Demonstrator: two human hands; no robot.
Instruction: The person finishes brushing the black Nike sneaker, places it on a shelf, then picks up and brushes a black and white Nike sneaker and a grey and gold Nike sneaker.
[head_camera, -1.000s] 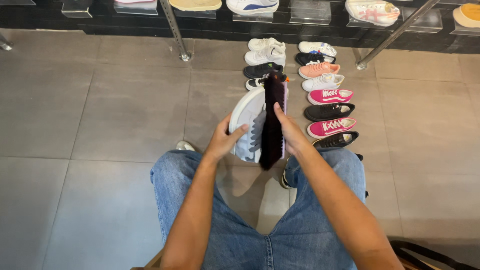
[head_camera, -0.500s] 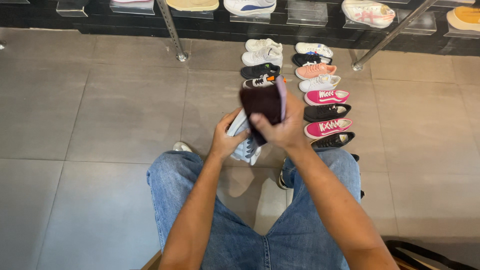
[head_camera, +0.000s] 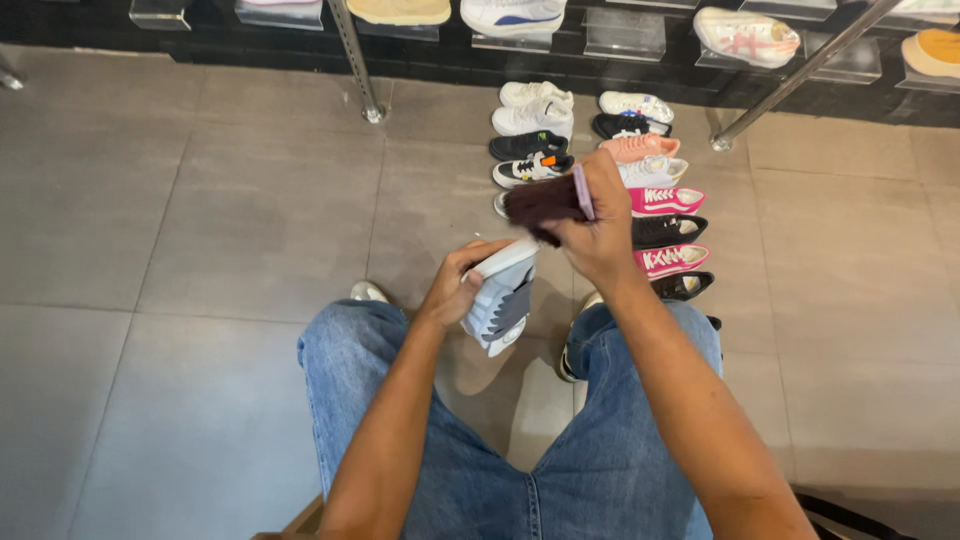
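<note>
Left hand: the left hand (head_camera: 462, 285) is closed around a white and grey sneaker (head_camera: 500, 300), fingers wrapped over its upper edge, the shoe tipped so its side faces up, held above the gap between the knees.
Right hand: the right hand (head_camera: 598, 235) is clenched on a shoe brush (head_camera: 548, 200) — pale lilac back, dark bristles pointing left — raised just above the sneaker and apart from it.
Legs: blue jeans (head_camera: 560, 470) fill the lower middle of the view; the person's own two shoes show on the floor beside the knees, the right one (head_camera: 572, 355) partly hidden by the right forearm.
Floor rows: two columns of shoes stand on the grey floor tiles (head_camera: 200, 220) ahead — white pairs (head_camera: 535, 105) at the far end, then a black shoe (head_camera: 528, 145), a salmon one (head_camera: 640, 147), pink sneakers with white laces (head_camera: 665, 200) and black slip-ons (head_camera: 668, 230) nearer.
In the way: the right hand and brush cover part of both columns, so the shoes behind them cannot be made out.
Display: clear shelves (head_camera: 620, 35) along the top edge carry more sneakers; two slanted metal poles (head_camera: 355, 60) meet the floor in front of them.
</note>
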